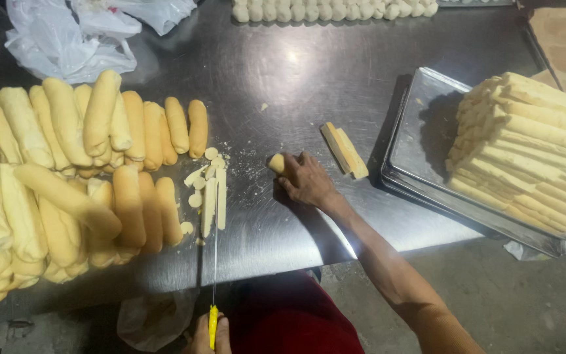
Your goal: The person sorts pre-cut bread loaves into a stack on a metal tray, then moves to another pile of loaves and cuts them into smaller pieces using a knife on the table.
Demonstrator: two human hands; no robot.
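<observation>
Steel, grey and shiny, makes the long table, and flour dust and crumbs lie on it. The right hand rests on the table with the fingers curled around a short piece of bread, pale yellow with a round end; the grip is loose but closed on it. The left hand sits low at the table edge and is wrapped around the yellow handle of a knife, whose thin blade points up toward the cut strips. These strips are long, flat and soft-looking, with small round end pieces beside them. At the left a big pile of bread rolls lies, smooth and golden. At the right a metal tray carries a neat stack of cut sticks, and two sticks lie just beside it. I judge that the blade could slip on the smooth steel, or that the tall stack could slide off the tray, because it leans near the rim.
</observation>
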